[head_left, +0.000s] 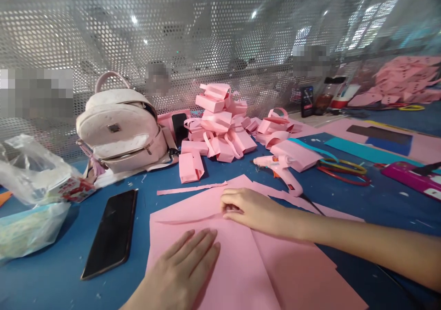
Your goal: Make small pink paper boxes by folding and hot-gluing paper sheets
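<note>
Your left hand (186, 264) lies flat, fingers together, on the pink paper (241, 273) at the counter's (62, 273) near edge. Your right hand (248, 209), fingers curled, pinches its fold just beyond; the crease runs left to right. A phone (110, 232) lies left.
</note>
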Available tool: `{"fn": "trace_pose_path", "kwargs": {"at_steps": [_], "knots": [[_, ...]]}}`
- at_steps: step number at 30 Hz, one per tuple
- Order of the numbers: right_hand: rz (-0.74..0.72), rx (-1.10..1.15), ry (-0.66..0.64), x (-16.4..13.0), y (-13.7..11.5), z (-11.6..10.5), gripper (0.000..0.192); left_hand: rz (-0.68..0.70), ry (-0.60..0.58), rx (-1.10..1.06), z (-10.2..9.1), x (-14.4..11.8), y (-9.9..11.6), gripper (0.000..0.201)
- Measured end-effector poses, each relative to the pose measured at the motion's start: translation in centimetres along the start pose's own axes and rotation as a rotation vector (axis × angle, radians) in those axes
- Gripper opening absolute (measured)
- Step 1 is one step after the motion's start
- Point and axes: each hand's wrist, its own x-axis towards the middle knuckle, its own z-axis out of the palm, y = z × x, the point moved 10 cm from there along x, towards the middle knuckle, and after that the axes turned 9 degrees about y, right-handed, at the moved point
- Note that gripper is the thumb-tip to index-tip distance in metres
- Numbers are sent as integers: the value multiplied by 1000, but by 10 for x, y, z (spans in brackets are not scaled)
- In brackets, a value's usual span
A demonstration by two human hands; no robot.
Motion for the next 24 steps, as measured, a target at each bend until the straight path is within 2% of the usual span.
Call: {"fn": "trace_pose_path", "kwargs": {"at_steps": [3,7,15,20,24], "knots": [[-22,-83,27,-4,-1,1,12,-32,-90,6,11,-4,-5,53],[-14,-138,72,-7,2,3,12,-29,-188,7,8,4,-10,57],[-2,-150,85,-7,5,8,12,-51,-216,23,9,5,-12,62],[-29,-127,98,-7,4,7,12,-53,-176,-38,0,12,-13,55],[-113,-101,135,-9,-2,5,12,-218,-40,-169,-13,16,-40,29]]}}
